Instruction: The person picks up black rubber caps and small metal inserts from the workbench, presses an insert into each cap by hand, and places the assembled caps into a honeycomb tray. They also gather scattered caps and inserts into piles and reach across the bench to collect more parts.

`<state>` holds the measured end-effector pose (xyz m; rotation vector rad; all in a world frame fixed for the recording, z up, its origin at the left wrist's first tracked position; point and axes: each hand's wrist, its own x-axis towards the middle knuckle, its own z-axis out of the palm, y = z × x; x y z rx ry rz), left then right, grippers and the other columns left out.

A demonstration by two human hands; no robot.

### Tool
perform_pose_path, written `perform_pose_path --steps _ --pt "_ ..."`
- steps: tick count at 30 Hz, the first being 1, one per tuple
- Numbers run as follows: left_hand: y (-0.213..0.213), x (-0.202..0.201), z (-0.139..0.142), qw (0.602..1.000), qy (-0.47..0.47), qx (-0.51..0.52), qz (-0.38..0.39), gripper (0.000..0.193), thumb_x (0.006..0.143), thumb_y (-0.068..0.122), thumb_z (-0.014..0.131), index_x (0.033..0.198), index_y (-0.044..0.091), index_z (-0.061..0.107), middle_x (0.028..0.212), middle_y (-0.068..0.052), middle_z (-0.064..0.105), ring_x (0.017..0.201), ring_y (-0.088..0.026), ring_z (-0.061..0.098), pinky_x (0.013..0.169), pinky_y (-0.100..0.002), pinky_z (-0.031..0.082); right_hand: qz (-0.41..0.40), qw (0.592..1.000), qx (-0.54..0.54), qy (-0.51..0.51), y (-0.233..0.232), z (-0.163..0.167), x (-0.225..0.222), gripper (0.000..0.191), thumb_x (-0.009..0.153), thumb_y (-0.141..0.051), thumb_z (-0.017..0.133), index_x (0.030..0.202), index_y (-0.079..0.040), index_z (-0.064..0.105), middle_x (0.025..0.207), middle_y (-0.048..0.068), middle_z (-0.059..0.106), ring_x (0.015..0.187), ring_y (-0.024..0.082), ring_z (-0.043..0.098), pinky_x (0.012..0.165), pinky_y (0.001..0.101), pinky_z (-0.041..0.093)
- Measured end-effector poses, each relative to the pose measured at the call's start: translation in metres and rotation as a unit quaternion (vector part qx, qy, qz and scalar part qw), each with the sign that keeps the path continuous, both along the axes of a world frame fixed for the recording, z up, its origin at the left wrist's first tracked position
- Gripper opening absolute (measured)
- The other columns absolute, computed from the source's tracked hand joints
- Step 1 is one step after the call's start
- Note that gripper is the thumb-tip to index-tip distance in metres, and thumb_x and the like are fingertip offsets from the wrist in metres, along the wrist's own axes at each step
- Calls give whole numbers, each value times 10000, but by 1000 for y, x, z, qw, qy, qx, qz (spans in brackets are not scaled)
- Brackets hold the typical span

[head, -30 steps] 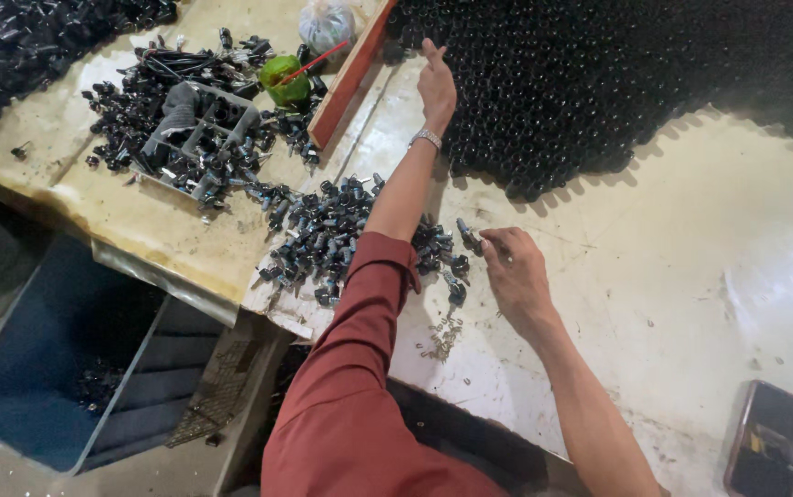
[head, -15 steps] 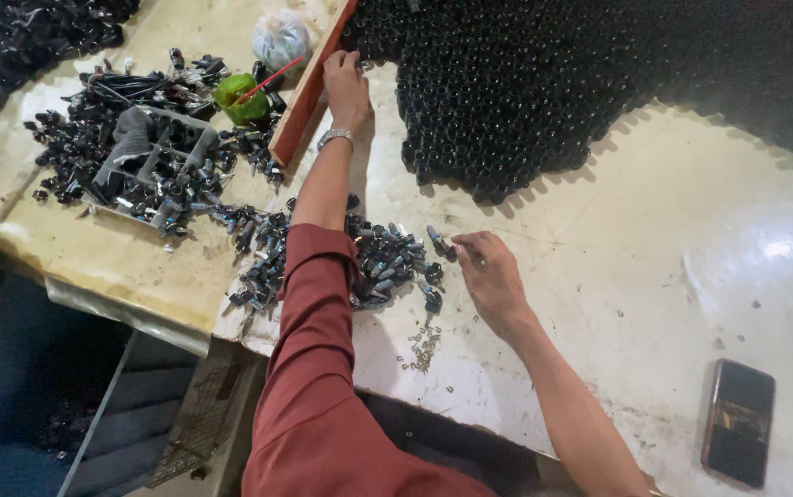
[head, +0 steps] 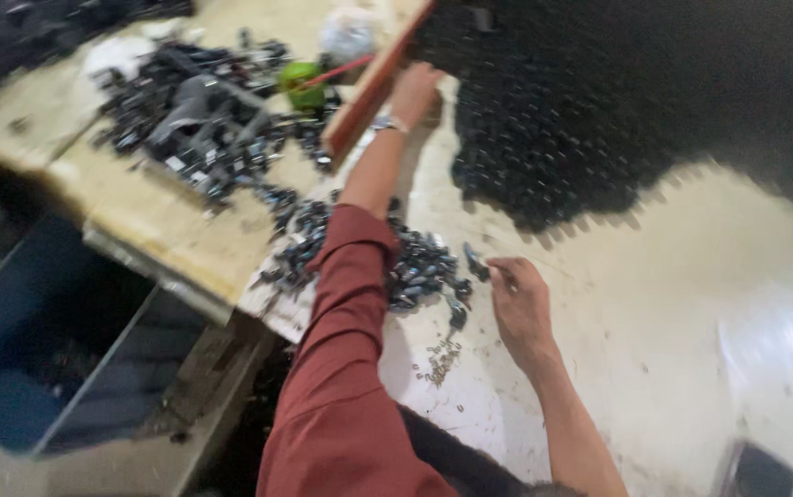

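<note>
My left hand (head: 415, 90) is stretched far out, its fingers resting on the end of a long wooden strip (head: 370, 87) at the edge of a big field of small black parts (head: 562, 120) set in rows. A watch sits on that wrist and a dark red sleeve covers the arm. My right hand (head: 518, 299) lies low on the white tabletop (head: 691, 304), fingers pinched around a small dark part (head: 475, 261) beside a loose heap of dark metal pieces (head: 415, 267). The picture is blurred.
Left of the strip, a tan bench (head: 166, 216) carries a grey metal fixture (head: 198, 106) amid scattered dark parts, a green cup (head: 302, 83) and a clear bag (head: 348, 32). Tiny screws (head: 438, 359) lie near me. A blue bin (head: 56, 340) stands below. A dark phone (head: 760, 474) lies at the lower right.
The view has swung, shifting everything in the frame. My left hand stays at the wooden strip's end; my right hand stays by the heap with the small part.
</note>
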<state>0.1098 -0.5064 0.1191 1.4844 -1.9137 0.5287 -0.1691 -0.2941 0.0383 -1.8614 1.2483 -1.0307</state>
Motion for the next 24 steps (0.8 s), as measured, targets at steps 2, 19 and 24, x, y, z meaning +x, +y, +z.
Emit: perform_pose_path --steps 2,19,24 --pt "22 6 10 997 -61 -35 21 158 776 90 625 913 115 701 911 -106 658 907 -297 644 803 -424 525 9 1000 10 -1 6 -2 8 179 977 -74 619 1116 -29 723 1016 84 691 844 192 624 789 326 506" --pt "254 -90 -25 774 411 299 -379 223 1064 230 590 1165 37 637 1001 -33 699 898 -74 624 792 -283 554 69 977 34 -198 50 30 -12 328 1030 -66 645 1358 -55 646 1013 6 681 801 51 576 693 205 476" --pt "353 -127 -47 779 507 195 -314 198 1098 190 589 1226 40 601 1049 -42 695 998 -97 643 903 -297 551 48 974 -35 -220 118 33 -12 189 1009 9 733 1198 17 720 1060 49 694 866 71 606 727 223 485"
